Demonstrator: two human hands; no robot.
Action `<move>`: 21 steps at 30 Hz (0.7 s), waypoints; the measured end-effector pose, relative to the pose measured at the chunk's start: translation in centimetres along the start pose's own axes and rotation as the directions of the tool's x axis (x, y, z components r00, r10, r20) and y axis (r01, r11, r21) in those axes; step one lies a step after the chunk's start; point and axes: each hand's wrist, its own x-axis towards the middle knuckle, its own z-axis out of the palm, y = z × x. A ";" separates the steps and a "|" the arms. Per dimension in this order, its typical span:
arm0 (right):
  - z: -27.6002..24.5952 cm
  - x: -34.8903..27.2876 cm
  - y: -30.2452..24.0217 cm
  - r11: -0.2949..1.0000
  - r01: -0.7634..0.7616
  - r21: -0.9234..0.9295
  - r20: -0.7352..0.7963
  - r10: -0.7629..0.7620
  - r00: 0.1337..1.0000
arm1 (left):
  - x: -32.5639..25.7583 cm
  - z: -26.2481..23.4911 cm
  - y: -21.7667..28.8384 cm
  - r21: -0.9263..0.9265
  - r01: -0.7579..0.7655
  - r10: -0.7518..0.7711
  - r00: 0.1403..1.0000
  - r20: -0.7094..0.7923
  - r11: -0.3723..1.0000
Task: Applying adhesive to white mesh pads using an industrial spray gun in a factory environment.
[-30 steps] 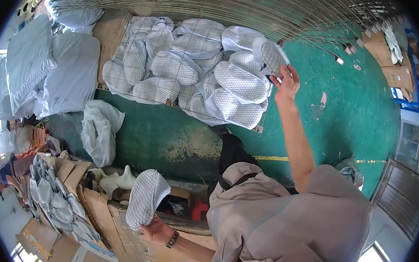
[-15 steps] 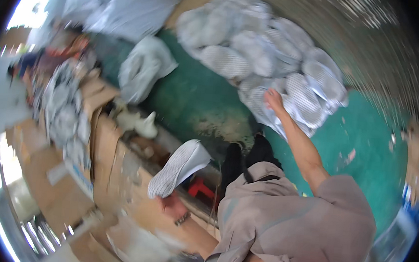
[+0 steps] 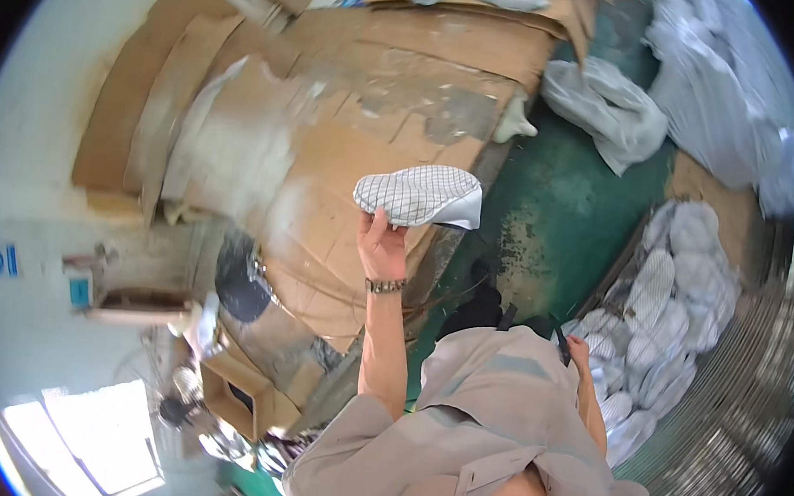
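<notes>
The left hand (image 3: 380, 245) grips 1 white grid-patterned shoe upper (image 3: 418, 195) by its lower edge, lifted flat above the cardboard sheets (image 3: 351, 123), probably for a clear look at it. The right hand (image 3: 579, 352) hangs beside the stacked uppers (image 3: 658, 310) on the right; its grip cannot be told.

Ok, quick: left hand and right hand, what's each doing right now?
Left hand: closed on a white grid-patterned shoe upper, held up.
Right hand: down by the pile of white uppers; fingers' state cannot be told.
</notes>
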 end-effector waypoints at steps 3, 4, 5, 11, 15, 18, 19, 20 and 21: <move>0.5 -1.5 -5.1 0.995 -0.079 -0.055 -0.030 0.078 0.997 | 3.3 -5.2 6.5 -0.054 -0.079 0.065 0.973 -0.221 0.995; 0.7 -2.2 -7.4 0.981 -0.191 0.039 -0.111 0.194 0.975 | 4.1 -6.7 8.8 -0.045 -0.159 0.147 0.969 -0.200 0.986; 2.0 -2.7 -10.1 0.980 -0.189 0.065 -0.134 0.196 0.971 | 5.3 -8.6 11.6 -0.045 -0.209 0.195 0.958 -0.209 0.977; 7.5 -1.7 -21.2 0.990 -0.139 0.018 -0.098 0.141 0.985 | 5.9 -15.7 21.3 0.075 -0.426 0.428 0.849 -0.310 0.901; 10.7 2.0 -23.6 0.996 -0.088 -0.016 0.023 0.088 0.996 | 3.9 -21.3 24.9 0.149 -0.579 0.582 0.697 -0.419 0.801; 13.7 3.9 -25.7 0.989 -0.086 -0.120 0.135 0.102 0.986 | 0.9 -26.4 29.7 0.167 -0.629 0.622 0.625 -0.472 0.759; 14.4 4.3 -26.4 0.985 -0.062 -0.160 0.145 0.086 0.986 | -0.5 -27.9 31.0 0.238 -0.640 0.658 0.567 -0.495 0.731; 15.3 4.5 -27.2 0.972 -0.079 -0.220 0.084 0.100 0.991 | -1.9 -29.6 32.0 0.310 -0.649 0.700 0.512 -0.498 0.695; 15.7 4.8 -28.0 0.977 -0.036 -0.212 0.159 0.071 0.985 | -3.7 -31.0 32.7 0.312 -0.645 0.693 0.497 -0.522 0.698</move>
